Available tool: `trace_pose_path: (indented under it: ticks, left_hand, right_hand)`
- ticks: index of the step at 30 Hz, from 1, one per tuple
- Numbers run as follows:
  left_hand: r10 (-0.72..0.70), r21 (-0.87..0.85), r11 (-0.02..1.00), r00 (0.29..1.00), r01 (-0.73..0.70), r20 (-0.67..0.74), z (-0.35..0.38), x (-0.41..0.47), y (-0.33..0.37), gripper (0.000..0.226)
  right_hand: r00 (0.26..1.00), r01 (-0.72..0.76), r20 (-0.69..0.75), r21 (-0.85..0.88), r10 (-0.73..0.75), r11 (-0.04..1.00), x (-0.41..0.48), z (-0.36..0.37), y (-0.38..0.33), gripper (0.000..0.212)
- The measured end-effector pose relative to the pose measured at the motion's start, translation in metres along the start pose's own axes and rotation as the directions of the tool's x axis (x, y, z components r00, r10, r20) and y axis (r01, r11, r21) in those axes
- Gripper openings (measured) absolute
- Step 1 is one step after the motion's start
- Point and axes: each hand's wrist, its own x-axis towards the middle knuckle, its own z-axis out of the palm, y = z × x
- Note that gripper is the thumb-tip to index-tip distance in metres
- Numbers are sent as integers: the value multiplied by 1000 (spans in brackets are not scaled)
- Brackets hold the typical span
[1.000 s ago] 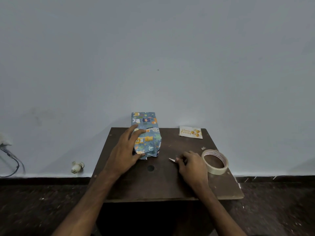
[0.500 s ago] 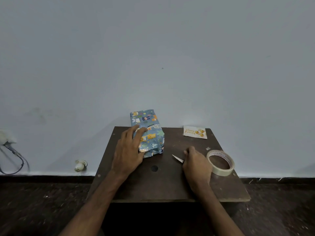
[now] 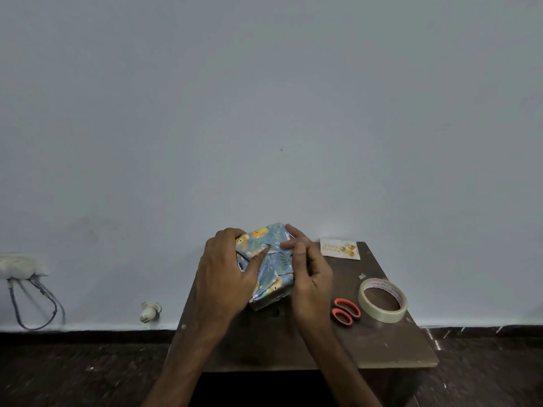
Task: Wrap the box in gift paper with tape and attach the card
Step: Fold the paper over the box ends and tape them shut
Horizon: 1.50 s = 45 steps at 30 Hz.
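The left hand [image 3: 223, 277] grips the gift-wrapped box [image 3: 274, 277], thumb pinning its end flap, while the right hand [image 3: 308, 274] rests half-curled fingers [image 3: 293, 244] there, any tape unseen; sealing likely follows, then the card [image 3: 339, 249] just right of them.

The box [image 3: 269, 267] is fully covered in blue gift paper printed with orange and yellow animals and green leaves. It stands tilted at the middle of the table [image 3: 382, 348], its lower edge down on the wood and its end face, with the folded flaps meeting in a point, turned up toward the camera. The left hand [image 3: 223, 277] grips its left side, thumb across the fold; the right hand [image 3: 310, 273] holds the upper right corner, thumb on the flap. The card [image 3: 340, 249], small and white with gold lettering and gold balloons, lies flat at the table's far right corner. The tape [image 3: 383, 299], a pale translucent roll, lies flat near the right edge, well apart from the box.
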Motion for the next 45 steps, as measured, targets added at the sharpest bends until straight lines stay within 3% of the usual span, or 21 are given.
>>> trace_pose_path:
  ticks: [6, 11, 15, 17, 19, 23, 25, 27, 29, 34, 38, 40, 45]
  left_hand:
    - [-48, -32, 998, 998, 46, -51, -3, 6, 4, 57]
    - [8, -46, 999, 995, -13, -104, -5, 9, 11, 47]
    - [-1, -57, 998, 993, -6, -115, -5, 16, 8, 44]
    - [-9, -47, 999, 992, 3, -124, -7, 18, 7, 44]
    - [-13, -44, 999, 992, 8, -124, -6, 18, 10, 45]
    - [1, -63, 998, 1000, -2, -16, -11, 19, 11, 50]
    - [34, -258, 966, 986, 8, 161, -17, 21, 4, 41]
    - [94, -509, 857, 949, 77, 301, -20, 21, -4, 27]
    - [125, -593, 801, 949, 76, 291, -20, 18, -9, 29]
    - [95, -591, 804, 967, 66, 238, -11, 12, -17, 39]
    - [158, -559, 829, 952, 17, 264, -13, 4, -12, 25]
    - [178, -518, 855, 953, -25, 247, -14, 0, -6, 34]
    - [141, -378, 924, 972, -60, 189, -14, -5, 9, 38]
  right_hand:
    - [993, 120, -3, -70, -121, 990, -1, 1, -3, 22]
    - [957, 289, 32, -112, -287, 951, -7, 0, -6, 23]
    - [850, 478, 355, -210, -389, 853, -10, -9, -6, 38]
    - [755, 586, 533, -289, -381, 757, -8, -15, -2, 36]
    - [713, 635, 604, -344, -354, 692, -5, -20, 4, 33]
    - [767, 582, 557, -395, -319, 711, -1, -24, 6, 29]
    - [791, 558, 526, -412, -312, 721, 3, -25, 5, 27]
    - [820, 525, 487, -431, -300, 734, 8, -26, 2, 25]
    - [842, 485, 467, -435, -271, 759, 10, -25, -1, 23]
    - [855, 446, 457, -401, -247, 800, 8, -21, -4, 24]
    - [894, 386, 369, -347, -254, 855, 12, -19, -7, 25]
    - [914, 347, 319, -289, -252, 892, 15, -19, -6, 28]
    - [961, 52, 275, -42, -39, 998, 14, -16, -2, 28]
